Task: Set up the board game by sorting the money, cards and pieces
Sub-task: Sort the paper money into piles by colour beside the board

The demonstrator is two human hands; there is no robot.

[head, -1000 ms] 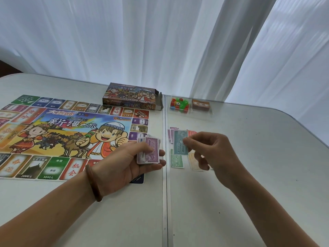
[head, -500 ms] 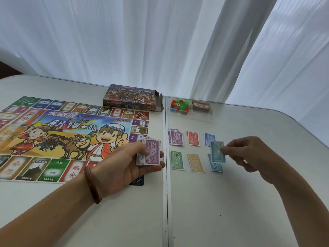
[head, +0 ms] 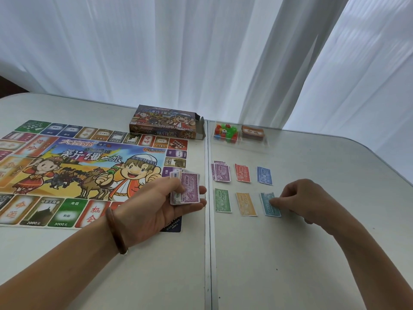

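Observation:
My left hand (head: 156, 204) grips a stack of play money (head: 186, 189) with a purple 5000 note on top, held over the board's right edge. To its right, sorted piles lie in two rows on the table: purple (head: 221, 172), red (head: 243, 173) and blue (head: 264, 175) behind, green (head: 222, 200), orange (head: 246, 204) and teal (head: 269, 205) in front. My right hand (head: 306, 200) has its fingertips on the right edge of the teal pile, fingers curled.
The colourful game board (head: 89, 171) lies flat at the left. Behind it stands the open game box (head: 166, 121). A clear tray (head: 240, 139) holds small coloured pieces (head: 225, 130) and a card deck (head: 253, 132). White curtains hang behind the table.
My right hand carried a teal note from beside the held stack rightwards and lowered it onto the teal pile. My left hand stayed in place with its stack.

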